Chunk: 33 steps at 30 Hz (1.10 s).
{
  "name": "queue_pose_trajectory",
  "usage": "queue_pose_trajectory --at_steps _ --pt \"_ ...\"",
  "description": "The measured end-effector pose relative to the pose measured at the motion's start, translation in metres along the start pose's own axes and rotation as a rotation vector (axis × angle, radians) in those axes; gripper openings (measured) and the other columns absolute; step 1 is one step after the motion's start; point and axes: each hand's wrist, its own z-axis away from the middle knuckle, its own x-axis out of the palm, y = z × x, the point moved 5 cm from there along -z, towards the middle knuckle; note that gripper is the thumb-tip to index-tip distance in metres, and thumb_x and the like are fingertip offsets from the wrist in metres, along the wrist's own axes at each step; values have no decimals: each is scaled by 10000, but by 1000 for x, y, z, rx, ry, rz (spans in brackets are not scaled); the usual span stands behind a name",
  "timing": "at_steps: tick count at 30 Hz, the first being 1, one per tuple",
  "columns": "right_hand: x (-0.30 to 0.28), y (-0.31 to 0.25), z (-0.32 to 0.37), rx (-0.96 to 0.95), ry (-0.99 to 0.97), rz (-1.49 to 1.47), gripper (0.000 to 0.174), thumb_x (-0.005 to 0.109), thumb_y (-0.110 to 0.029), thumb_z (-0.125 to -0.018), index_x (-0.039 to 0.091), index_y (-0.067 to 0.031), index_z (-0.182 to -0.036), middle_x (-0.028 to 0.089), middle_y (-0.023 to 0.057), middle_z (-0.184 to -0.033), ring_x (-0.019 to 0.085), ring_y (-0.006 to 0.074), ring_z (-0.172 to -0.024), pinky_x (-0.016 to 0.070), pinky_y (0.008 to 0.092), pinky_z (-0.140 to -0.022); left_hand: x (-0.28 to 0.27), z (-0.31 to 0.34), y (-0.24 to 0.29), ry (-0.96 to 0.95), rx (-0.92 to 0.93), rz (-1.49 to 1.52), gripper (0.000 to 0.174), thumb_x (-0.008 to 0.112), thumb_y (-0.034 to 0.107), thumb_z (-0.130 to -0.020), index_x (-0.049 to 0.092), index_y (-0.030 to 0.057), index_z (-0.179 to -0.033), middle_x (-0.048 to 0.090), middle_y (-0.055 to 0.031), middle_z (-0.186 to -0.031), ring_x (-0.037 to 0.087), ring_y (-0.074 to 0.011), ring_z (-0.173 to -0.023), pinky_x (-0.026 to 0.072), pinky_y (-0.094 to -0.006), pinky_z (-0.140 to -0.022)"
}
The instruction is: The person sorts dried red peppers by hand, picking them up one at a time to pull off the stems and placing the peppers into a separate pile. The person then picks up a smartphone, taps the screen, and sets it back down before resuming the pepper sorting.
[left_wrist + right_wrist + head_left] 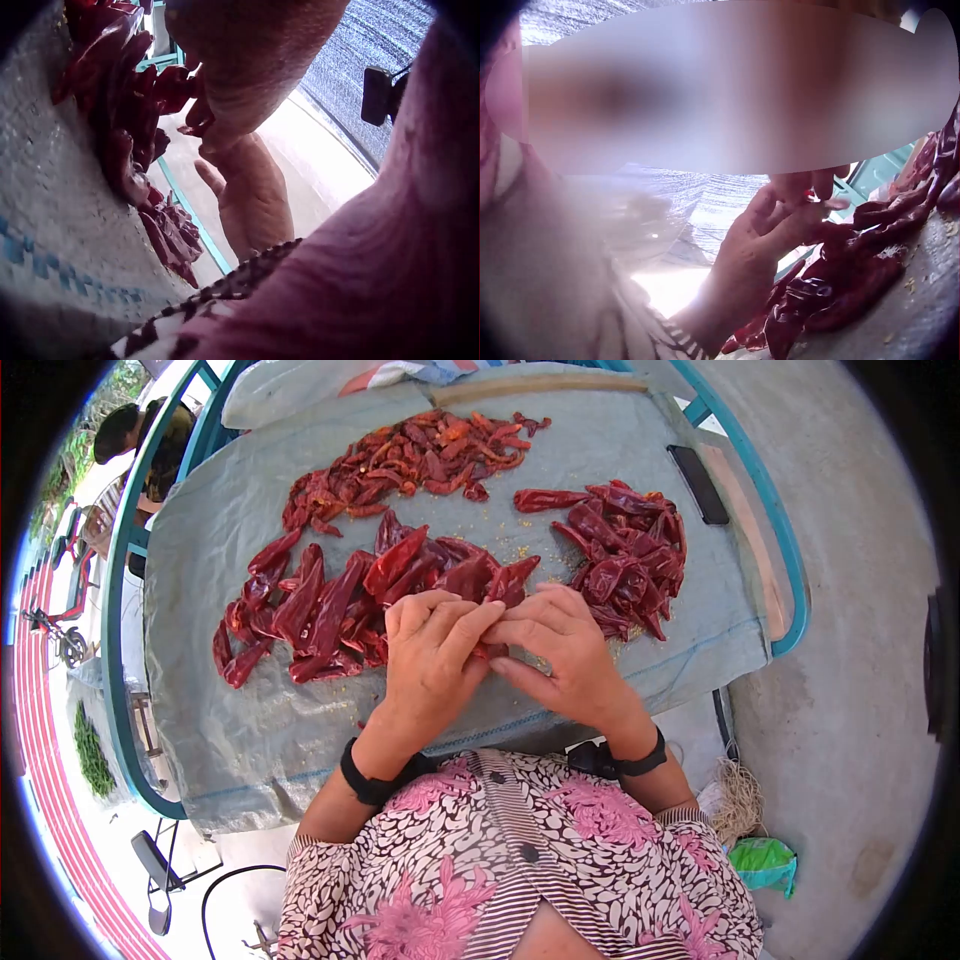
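Note:
Both hands meet at the near edge of a long pile of dried red chili peppers point(325, 600) on a grey-green woven sheet point(330, 745). The left hand point(435, 650), fingers bent, pinches a dried chili pepper point(199, 118), mostly hidden behind the fingers. The right hand point(565, 650) comes in from the other side, its thumb and fingertips drawn together on the same pepper, right at the left fingertips. A speck of red shows between the fingers in the right wrist view, where a blurred patch covers much of the picture.
Farther back lies a pile of smaller, orange-red chili pieces point(420, 455). A heap of dark red, flattened peppers point(625, 555) is at the right, below a black phone point(698, 483). Pale seeds dot the sheet. A teal metal frame point(790, 560) borders it. Another person point(165, 445) is at the far left.

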Motion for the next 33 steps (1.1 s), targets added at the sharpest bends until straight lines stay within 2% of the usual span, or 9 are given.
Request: queue_pose_trajectory --at_steps 2,3,6,12,21,24,27,30,33 --pt "1 8 6 19 33 -26 301 812 -144 -789 723 -127 -1076 703 40 -1021 632 277 -1029 413 527 -1055 -4 1 0 -1 -25 20 505 815 90 -738 681 138 -1223 692 -16 -1084 599 -257 -1084 408 -426 -935" --pt "-5 17 9 -2 16 74 331 803 -134 -780 716 -121 -1099 695 48 -1101 611 290 -1122 414 525 -1043 -5 0 0 10 -24 22 487 814 86 -754 682 135 -1220 699 -19 -1093 602 -262 -1083 409 -428 -945" --pt "-21 37 14 155 75 404 359 783 -123 -780 708 -109 -1131 667 60 -1218 562 309 -1229 373 536 -1098 -3 2 -3 15 -45 23 473 806 79 -788 679 131 -1240 694 -36 -1165 591 -285 -1141 404 -443 -993" --pt "-13 52 23 183 -145 566 407 766 -116 -771 705 -120 -1173 635 62 -1293 485 308 -1340 260 582 -1190 5 3 -7 -69 -139 -51 565 788 82 -808 643 139 -1351 560 -90 -1435 472 -343 -1352 359 -477 -1109" --pt "-2 68 18 111 -184 556 299 756 -121 -807 714 -164 -1100 691 -17 -1017 592 223 -1081 260 594 -1194 5 5 -7 -87 -129 -34 608 812 97 -783 636 144 -1363 556 -92 -1437 477 -340 -1354 360 -473 -1118" --pt "-8 67 14 130 -105 505 318 756 -108 -821 716 -176 -1129 700 -21 -1052 603 225 -1093 241 594 -1197 3 4 -6 -65 -106 -14 614 825 117 -776 636 141 -1361 565 -93 -1427 486 -341 -1347 364 -472 -1114" --pt "-29 52 4 89 76 277 265 730 -93 -882 710 -150 -1140 697 4 -1064 619 219 -1080 355 499 -1145 0 2 -4 -34 -76 17 631 841 145 -767 632 132 -1362 577 -93 -1413 499 -342 -1336 367 -471 -1108" --pt "-30 48 3 311 179 -285 223 680 -87 -975 670 -96 -1197 685 21 -1078 631 160 -1036 471 344 -1006 -3 1 -1 -12 -33 51 653 853 174 -759 624 111 -1367 599 -92 -1387 507 -343 -1331 371 -468 -1100" --pt "-16 47 3 445 238 -785 206 630 -98 -1036 618 -40 -1233 660 23 -1088 609 91 -977 496 223 -844 -3 -2 1 -27 -10 74 650 844 182 -771 616 79 -1371 624 -100 -1344 518 -340 -1315 379 -462 -1085"
